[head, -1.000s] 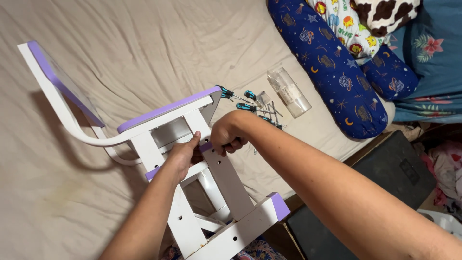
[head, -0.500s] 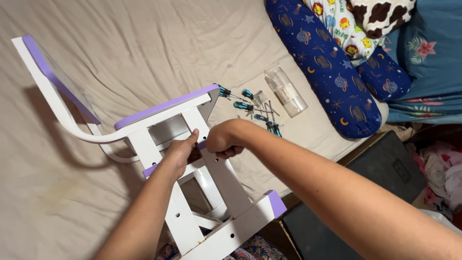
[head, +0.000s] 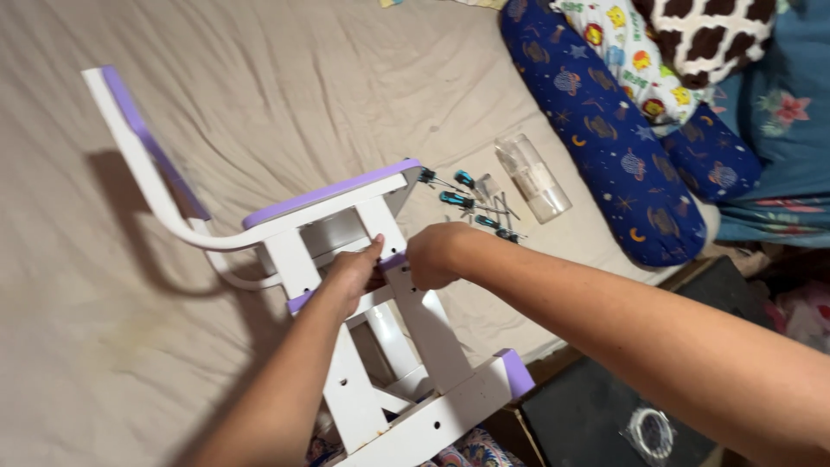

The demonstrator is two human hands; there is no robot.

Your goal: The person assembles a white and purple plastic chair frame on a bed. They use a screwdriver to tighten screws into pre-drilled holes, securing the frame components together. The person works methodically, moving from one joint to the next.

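Note:
A white and purple wooden child's chair (head: pixel 294 216) lies on its side on a beige bedsheet (head: pixel 285 95). My left hand (head: pixel 353 275) rests on the crossbar between its legs, fingers closed around the bar. My right hand (head: pixel 435 256) is shut in a fist at the same joint, against a white leg (head: pixel 437 333); whatever it holds is hidden. Several small screwdrivers with teal handles (head: pixel 471 203) lie on the sheet just beyond my right hand.
A clear plastic tube-shaped container (head: pixel 532 177) lies past the screwdrivers. A dark blue patterned bolster (head: pixel 605 130) and other pillows sit at the upper right. A black box (head: pixel 596 424) stands below the bed edge at the lower right.
Both hands stay at the crossbar joint. The view has shifted slightly, so the chair and hands sit a little lower and to the left in frame.

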